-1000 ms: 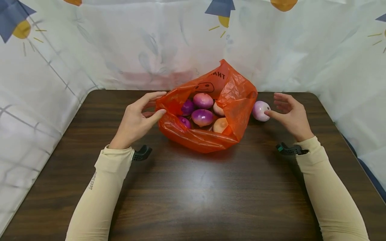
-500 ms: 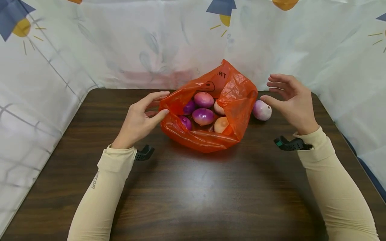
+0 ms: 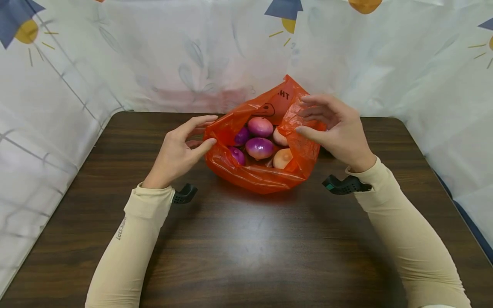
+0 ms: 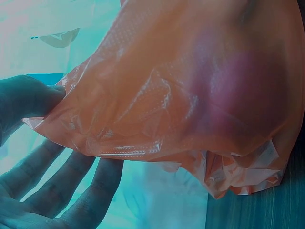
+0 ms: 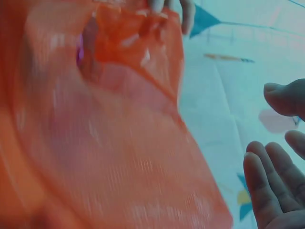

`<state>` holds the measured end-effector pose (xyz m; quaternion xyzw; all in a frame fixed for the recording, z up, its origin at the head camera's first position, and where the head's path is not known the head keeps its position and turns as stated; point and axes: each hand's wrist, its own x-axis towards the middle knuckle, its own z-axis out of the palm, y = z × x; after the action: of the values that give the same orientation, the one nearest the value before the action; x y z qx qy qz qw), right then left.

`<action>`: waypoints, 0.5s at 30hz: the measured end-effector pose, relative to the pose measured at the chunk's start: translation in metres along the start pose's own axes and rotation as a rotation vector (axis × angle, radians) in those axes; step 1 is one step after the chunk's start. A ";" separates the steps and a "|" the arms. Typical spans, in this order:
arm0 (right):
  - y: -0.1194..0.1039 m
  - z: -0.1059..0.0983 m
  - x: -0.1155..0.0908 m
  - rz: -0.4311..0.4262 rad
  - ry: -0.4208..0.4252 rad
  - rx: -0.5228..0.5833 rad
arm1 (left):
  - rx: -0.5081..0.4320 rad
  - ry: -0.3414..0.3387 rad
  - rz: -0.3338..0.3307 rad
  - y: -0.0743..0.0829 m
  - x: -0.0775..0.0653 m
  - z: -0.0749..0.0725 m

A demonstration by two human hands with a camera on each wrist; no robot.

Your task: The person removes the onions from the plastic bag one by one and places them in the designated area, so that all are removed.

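Observation:
In the head view an orange plastic bag (image 3: pixel 262 182) stands with its mouth spread, several purple and pale onions (image 3: pixel 259 148) lying inside. My left hand (image 3: pixel 173 152) holds the left rim of the bag, thumb on one side and fingers on the other. In the left wrist view, the bag's edge passes between that thumb and the fingertips (image 4: pixel 109 174). Over the bag's right side hovers my right hand (image 3: pixel 337 128), fingers spread and holding nothing. The right wrist view has those fingers (image 5: pixel 267 186) apart from the film. The loose onion to the right of the bag is hidden in the head view.
The dark wooden table (image 3: pixel 246 256) reaches back to a white patterned curtain (image 3: pixel 154 51), which also hangs at both sides. A black band (image 3: pixel 344 185) sits on the right wrist and another band (image 3: pixel 185 194) on the left.
My right hand rises from beside the loose onion, then swings left over the bag's right side, covering that onion. The left hand and the bag's left rim shift slightly right.

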<state>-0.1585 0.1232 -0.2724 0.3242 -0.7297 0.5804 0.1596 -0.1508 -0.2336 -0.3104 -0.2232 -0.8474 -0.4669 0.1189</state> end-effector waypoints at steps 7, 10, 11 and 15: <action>0.001 0.034 -0.001 -0.009 -0.105 -0.117 | 0.005 0.001 0.003 -0.001 0.000 0.000; 0.005 0.041 -0.002 0.028 -0.134 -0.121 | 0.013 -0.001 0.001 -0.001 0.000 -0.001; 0.007 0.042 -0.003 0.041 -0.143 -0.133 | 0.013 -0.002 0.001 -0.001 0.000 -0.001; 0.015 0.041 -0.009 0.099 -0.179 -0.211 | 0.012 -0.007 0.002 -0.001 0.001 0.000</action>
<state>-0.1563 0.0885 -0.3003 0.3197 -0.8131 0.4766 0.0979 -0.1518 -0.2341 -0.3104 -0.2250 -0.8504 -0.4608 0.1178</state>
